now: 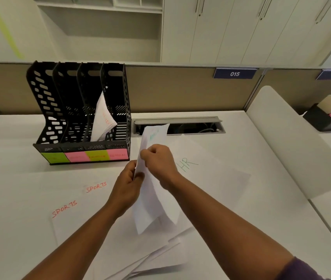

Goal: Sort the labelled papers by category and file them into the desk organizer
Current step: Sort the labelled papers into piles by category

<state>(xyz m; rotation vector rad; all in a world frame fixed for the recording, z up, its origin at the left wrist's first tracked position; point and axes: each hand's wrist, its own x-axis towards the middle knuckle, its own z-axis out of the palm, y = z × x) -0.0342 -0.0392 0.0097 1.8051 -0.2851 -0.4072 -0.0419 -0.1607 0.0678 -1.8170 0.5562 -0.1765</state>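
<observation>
Both hands hold a small bundle of white papers (pixel 152 201) upright above the desk; green writing shows at its top. My left hand (pixel 127 185) grips the bundle's left edge and my right hand (pixel 159 161) pinches it from the right. The black desk organizer (pixel 79 110) stands at the back left with four slots, green and pink labels along its front. One white sheet with orange writing (pixel 103 118) leans in a right-hand slot. Two sheets marked SPORTS (pixel 65 209) lie flat on the left, a sheet marked HR (pixel 188 164) on the right.
More loose white sheets (pixel 160 253) are piled under my forearms. An open cable tray (pixel 180 126) is cut into the desk behind the bundle. A white curved divider (pixel 294 142) stands at the right, with a black stationery holder (pixel 326 118) beyond it. A beige partition (pixel 180 89) backs the desk.
</observation>
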